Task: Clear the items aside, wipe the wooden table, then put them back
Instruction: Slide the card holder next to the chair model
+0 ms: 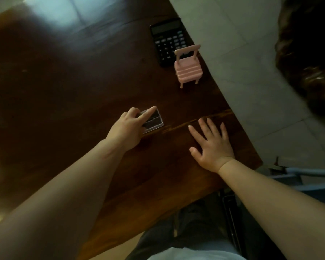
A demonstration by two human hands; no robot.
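The bench lies bare to the left; a calculator and pink toy chair crowd its right edge.

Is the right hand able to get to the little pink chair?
Probably yes. The right hand lies flat and empty on the wooden table, and only bare wood shows between it and the pink chair.

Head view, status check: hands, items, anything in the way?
Left hand fingers on clear case. Right hand flat, empty, on wooden table. Calculator, pink toy chair near far edge.
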